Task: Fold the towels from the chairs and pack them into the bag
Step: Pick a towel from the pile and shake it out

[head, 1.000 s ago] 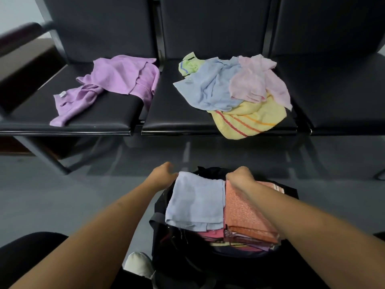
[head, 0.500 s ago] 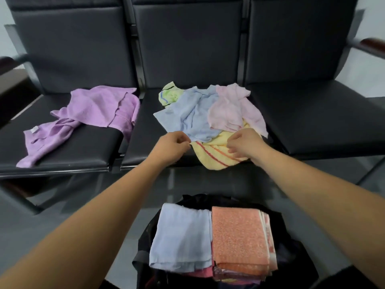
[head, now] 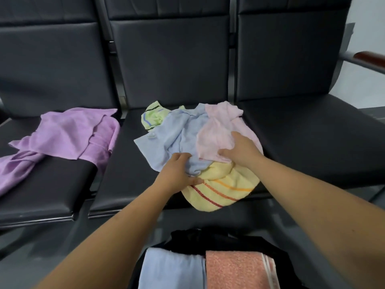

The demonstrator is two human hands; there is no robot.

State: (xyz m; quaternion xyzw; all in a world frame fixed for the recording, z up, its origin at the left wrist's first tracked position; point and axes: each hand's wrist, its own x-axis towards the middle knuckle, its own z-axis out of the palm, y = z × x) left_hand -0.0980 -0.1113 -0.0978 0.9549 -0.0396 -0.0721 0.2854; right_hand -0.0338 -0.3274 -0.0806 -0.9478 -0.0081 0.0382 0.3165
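Blue towel (head: pixel 173 138) is gripped by left hand (head: pixel 179 174), pink towel (head: pixel 216 130) by right hand (head: pixel 241 151), at middle chair (head: pixel 125 174) front edge. One towel is best lifted clear alone.

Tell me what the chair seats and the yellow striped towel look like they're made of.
Chair seats: probably vinyl or leather upholstery. The dark surface is smooth with a dull sheen and seamed panels.
Yellow striped towel: soft woven cloth, likely cotton terry. It is matte and slightly nubbly, and it bunches in loose folds.
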